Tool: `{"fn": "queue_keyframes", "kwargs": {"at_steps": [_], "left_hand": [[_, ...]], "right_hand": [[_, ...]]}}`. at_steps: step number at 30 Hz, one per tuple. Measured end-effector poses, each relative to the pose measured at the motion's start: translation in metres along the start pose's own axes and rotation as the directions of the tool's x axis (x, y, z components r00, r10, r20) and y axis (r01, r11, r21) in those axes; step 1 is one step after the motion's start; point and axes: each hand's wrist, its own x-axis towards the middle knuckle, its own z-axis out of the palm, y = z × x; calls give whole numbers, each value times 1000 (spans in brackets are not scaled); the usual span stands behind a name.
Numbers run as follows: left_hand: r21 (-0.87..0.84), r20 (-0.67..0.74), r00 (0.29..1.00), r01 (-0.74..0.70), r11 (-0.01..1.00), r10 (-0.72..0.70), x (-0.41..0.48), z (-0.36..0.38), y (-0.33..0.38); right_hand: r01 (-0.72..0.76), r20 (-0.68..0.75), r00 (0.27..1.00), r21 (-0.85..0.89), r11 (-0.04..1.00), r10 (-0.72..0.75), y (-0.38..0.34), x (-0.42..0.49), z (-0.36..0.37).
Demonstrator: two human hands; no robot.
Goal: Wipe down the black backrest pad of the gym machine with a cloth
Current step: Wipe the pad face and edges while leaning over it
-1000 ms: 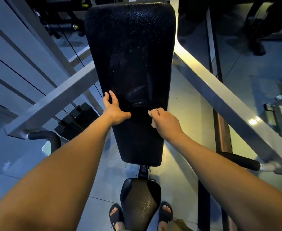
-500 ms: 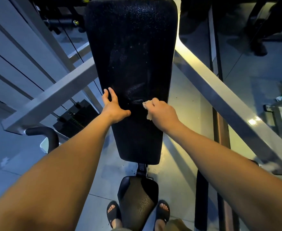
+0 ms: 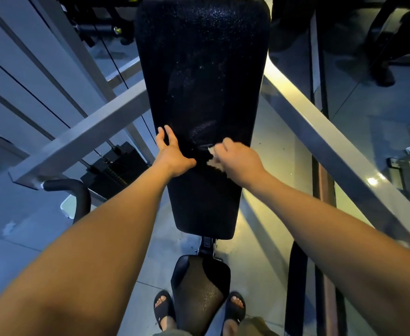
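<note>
The long black backrest pad runs up the middle of the view, with faint smear marks near its centre. My left hand grips the pad's left edge, thumb across the front and fingers on the side. My right hand is closed around a small pale cloth and presses it against the pad at mid height, just right of the left thumb. Only a bit of the cloth shows past the fingers.
Grey steel frame bars slope on the left and right of the pad. The black seat pad sits below, between my sandalled feet. A weight stack and a black handle lie to the left.
My right hand has slid the cloth leftward across the pad, closer to the left thumb. The left hand has kept its grip on the pad's edge.
</note>
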Motion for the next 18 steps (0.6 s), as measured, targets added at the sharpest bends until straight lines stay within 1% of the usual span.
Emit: {"fn": "queue_keyframes", "kwargs": {"at_steps": [1, 2, 3, 4, 5, 6, 7, 9, 10, 11, 12, 13, 14, 16, 17, 18], "left_hand": [[-1, -4, 1000, -8, 1000, 8, 0, 0, 0], [0, -10, 1000, -14, 1000, 14, 1, 1, -1], [2, -12, 1000, -17, 1000, 17, 1, 1, -2], [9, -11, 1000, -16, 1000, 16, 1, 1, -2], [22, -12, 1000, -15, 1000, 15, 0, 1, -2], [39, -15, 1000, -14, 999, 14, -1, 1, -3], [57, -15, 1000, -13, 998, 14, -1, 1, -3], [78, -8, 1000, -15, 997, 15, 0, -1, -5], [82, -8, 1000, -17, 997, 18, 1, -1, -6], [88, -11, 1000, -16, 996, 17, 2, -2, -7], [97, -13, 1000, -9, 995, 11, 3, -2, -8], [108, -10, 1000, -1, 994, 2, 3, -2, -8], [118, -10, 1000, 0, 993, 1, 4, -1, -8], [130, -16, 1000, -12, 992, 14, 5, -1, -8], [132, -11, 1000, -7, 991, 8, 5, 0, -8], [134, -6, 1000, 4, 991, -3, 4, 0, -8]], "right_hand": [[-17, -119, 993, -30, 999, 13, 5, 10, -13], [-50, -279, 960, -56, 997, 32, 11, 21, -26], [-87, -417, 907, -60, 994, 54, 16, 32, -38], [-110, -493, 867, -47, 993, 73, 20, 40, -45], [-118, -505, 859, -37, 992, 83, 21, 43, -44], [-103, -479, 875, -39, 994, 72, 20, 41, -36], [-66, -419, 907, -43, 997, 42, 17, 33, -22], [18, -208, 978, -44, 999, -27, 10, 8, 14], [40, -98, 994, -61, 997, -46, 6, -4, 26], [55, -19, 998, -73, 996, -57, 4, -11, 29], [64, 14, 998, -56, 996, -63, 5, -10, 24], [65, -2, 998, -40, 997, -66, 6, -3, 13], [50, -52, 997, -35, 998, -51, 7, 5, -2], [-35, -236, 971, -43, 998, 24, 15, 28, -25], [-80, -301, 951, -34, 996, 66, 17, 37, -34], [-104, -332, 939, -20, 994, 91, 16, 41, -37]]}}
